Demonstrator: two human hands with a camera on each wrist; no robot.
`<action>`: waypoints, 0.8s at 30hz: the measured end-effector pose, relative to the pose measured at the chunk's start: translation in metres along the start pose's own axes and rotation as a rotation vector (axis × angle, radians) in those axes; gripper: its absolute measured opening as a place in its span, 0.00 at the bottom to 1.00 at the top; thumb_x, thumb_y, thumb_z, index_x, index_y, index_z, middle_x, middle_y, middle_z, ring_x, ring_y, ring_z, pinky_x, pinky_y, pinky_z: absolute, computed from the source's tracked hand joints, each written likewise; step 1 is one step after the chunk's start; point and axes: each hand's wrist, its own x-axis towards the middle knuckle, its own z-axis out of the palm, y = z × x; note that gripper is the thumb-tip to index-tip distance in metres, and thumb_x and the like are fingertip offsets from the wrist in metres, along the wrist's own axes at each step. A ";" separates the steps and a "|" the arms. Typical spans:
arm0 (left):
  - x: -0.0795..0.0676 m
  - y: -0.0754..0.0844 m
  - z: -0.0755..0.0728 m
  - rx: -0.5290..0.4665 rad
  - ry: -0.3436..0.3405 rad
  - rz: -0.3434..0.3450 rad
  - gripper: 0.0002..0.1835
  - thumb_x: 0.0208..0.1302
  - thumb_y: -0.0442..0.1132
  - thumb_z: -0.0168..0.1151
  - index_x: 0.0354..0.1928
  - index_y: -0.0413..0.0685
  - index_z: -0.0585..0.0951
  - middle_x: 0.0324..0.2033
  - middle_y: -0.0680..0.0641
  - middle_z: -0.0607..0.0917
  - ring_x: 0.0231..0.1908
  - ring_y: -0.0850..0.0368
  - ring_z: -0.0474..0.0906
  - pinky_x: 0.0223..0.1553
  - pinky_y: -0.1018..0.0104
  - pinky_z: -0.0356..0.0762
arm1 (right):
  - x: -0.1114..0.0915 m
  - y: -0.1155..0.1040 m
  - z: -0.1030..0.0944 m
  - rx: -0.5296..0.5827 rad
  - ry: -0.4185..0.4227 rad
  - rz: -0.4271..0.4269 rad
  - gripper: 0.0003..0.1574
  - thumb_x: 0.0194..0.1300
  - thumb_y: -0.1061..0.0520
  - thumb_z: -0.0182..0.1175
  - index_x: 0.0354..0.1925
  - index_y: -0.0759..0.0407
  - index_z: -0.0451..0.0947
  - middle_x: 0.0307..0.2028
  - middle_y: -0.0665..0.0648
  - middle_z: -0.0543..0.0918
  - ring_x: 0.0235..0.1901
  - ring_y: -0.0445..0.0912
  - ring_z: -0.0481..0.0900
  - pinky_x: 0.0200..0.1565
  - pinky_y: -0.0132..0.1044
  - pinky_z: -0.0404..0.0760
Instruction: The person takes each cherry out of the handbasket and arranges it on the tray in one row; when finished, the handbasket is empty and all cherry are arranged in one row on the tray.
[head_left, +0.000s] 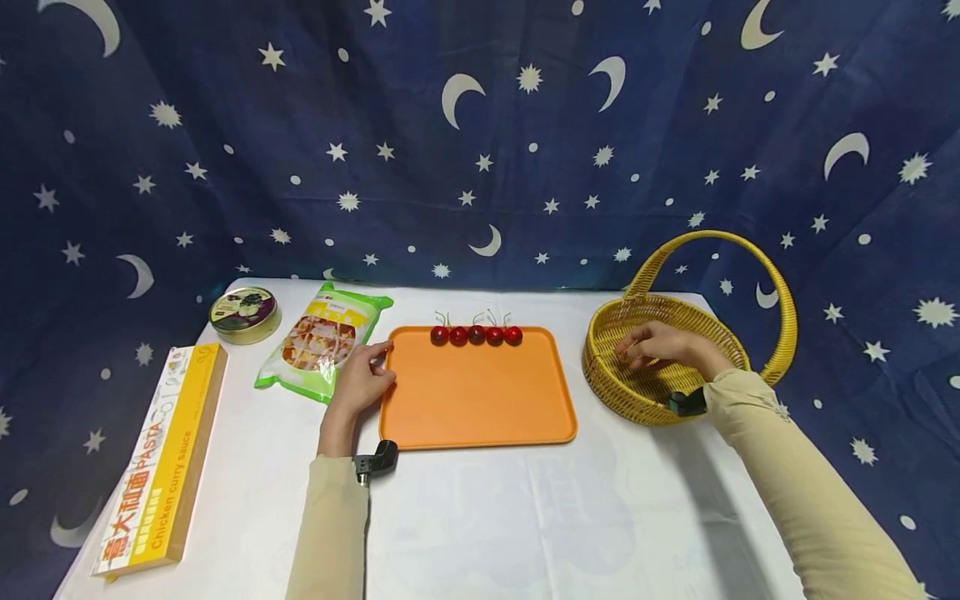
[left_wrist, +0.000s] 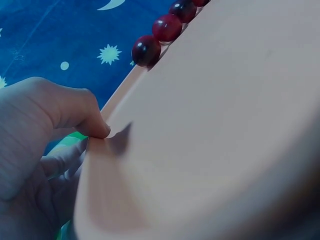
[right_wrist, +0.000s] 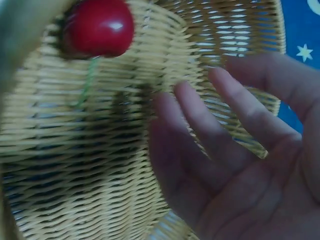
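My left hand [head_left: 363, 377] is at the left rim of an orange tray [head_left: 480, 400]. In the left wrist view the thumb lies on the rim and the fingers are on the outer side, pinching it. Several dark red cherries [head_left: 476, 335] with stems line the tray's far edge. Over a yellow wicker basket [head_left: 611, 392] on the right, my right hand [head_left: 660, 343] reaches inside with loosely bent fingers and nothing held. A red cherry [right_wrist: 100, 27] with a green stem lies in the basket, apart from the fingers in the right wrist view.
A green and white food bag [head_left: 322, 342] lies just left of the tray, behind my left hand. Farther left are a round tin [head_left: 244, 317] and a long yellow pasta box [head_left: 161, 458]. The basket's tall handle [head_left: 785, 325] arches up beside my right wrist.
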 end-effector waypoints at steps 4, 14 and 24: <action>0.000 0.000 -0.001 0.002 -0.003 -0.008 0.31 0.52 0.30 0.60 0.63 0.37 0.76 0.49 0.35 0.77 0.39 0.47 0.74 0.43 0.58 0.68 | -0.001 0.006 0.004 -0.006 -0.120 0.086 0.20 0.67 0.61 0.53 0.54 0.72 0.75 0.39 0.58 0.83 0.38 0.49 0.82 0.43 0.46 0.81; 0.000 -0.001 -0.001 -0.008 -0.010 -0.016 0.31 0.53 0.30 0.61 0.63 0.38 0.76 0.48 0.36 0.77 0.37 0.48 0.73 0.42 0.59 0.68 | 0.004 0.006 0.014 0.050 -0.244 0.124 0.16 0.62 0.64 0.56 0.48 0.67 0.76 0.30 0.53 0.78 0.26 0.42 0.76 0.31 0.33 0.78; 0.002 -0.003 0.002 -0.010 -0.004 -0.004 0.31 0.51 0.31 0.61 0.62 0.38 0.77 0.48 0.36 0.78 0.41 0.47 0.72 0.44 0.58 0.68 | 0.005 -0.006 0.007 0.119 -0.131 -0.030 0.18 0.64 0.64 0.57 0.50 0.74 0.75 0.35 0.53 0.84 0.33 0.41 0.79 0.39 0.34 0.79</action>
